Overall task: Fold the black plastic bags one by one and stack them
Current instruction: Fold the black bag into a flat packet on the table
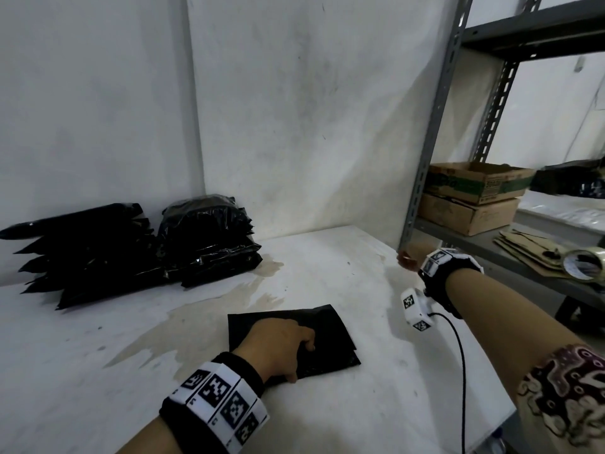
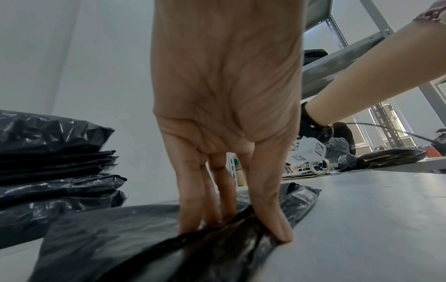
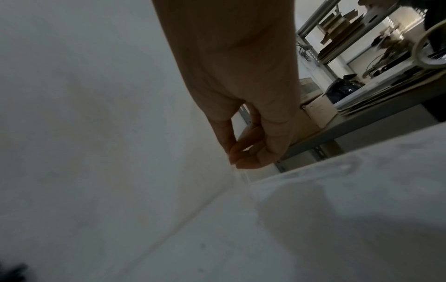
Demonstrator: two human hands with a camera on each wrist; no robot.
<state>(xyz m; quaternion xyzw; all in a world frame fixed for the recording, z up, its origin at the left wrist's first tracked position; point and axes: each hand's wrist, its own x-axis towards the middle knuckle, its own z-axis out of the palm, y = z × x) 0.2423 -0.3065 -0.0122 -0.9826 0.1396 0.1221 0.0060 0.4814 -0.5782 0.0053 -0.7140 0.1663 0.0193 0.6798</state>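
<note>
Head view alone shows both stacks of black bags point(image 1: 131, 247) at the wall, while the left wrist view shows the left hand point(image 2: 226, 118) with thumb and fingers point(image 2: 193, 206) pinching the folded black bag point(image 1: 314, 329) on the desk point(image 1: 393, 371). This bag is flat, matt and creased. The right hand point(image 3: 243, 118) hangs near the shelf point(image 1: 484, 247), fingertips lightly together, holding nothing.

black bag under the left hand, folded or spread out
Folded. The black bag lies as a compact rectangle with layered edges; the left hand pinches its doubled layers on the table.

Left hand point(image 1: 281, 345) hides part of the folded bag point(image 1: 327, 335); right wrist view blurred.
</note>
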